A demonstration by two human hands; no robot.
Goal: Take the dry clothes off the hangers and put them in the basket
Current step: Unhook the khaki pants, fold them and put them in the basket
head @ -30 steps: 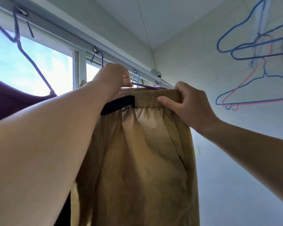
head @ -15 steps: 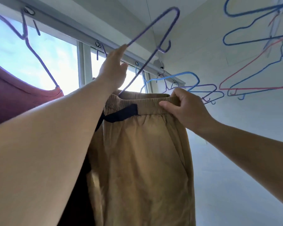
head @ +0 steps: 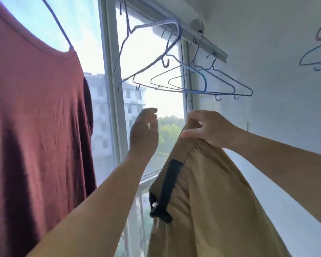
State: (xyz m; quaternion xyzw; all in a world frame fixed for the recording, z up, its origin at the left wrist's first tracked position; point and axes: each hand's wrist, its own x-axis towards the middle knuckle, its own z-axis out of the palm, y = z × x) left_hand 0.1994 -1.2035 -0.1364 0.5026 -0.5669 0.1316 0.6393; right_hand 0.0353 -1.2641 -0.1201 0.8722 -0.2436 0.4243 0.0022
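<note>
Below the right hand point(head: 209, 129), whose fingers pinch their top edge, the tan pants point(head: 211, 204) hang straight down, while the left hand point(head: 144, 131), close beside, holds nothing with loosely bent fingers

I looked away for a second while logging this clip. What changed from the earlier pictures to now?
The left hand let go of the purple hanger, which now hangs on the rail, free of the tan trousers. The trousers came down and to the right. The right hand still grips their waistband; the maroon shirt still hangs on its hanger.

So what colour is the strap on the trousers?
Black, on the strap against the tan trousers, in the head view.
</note>
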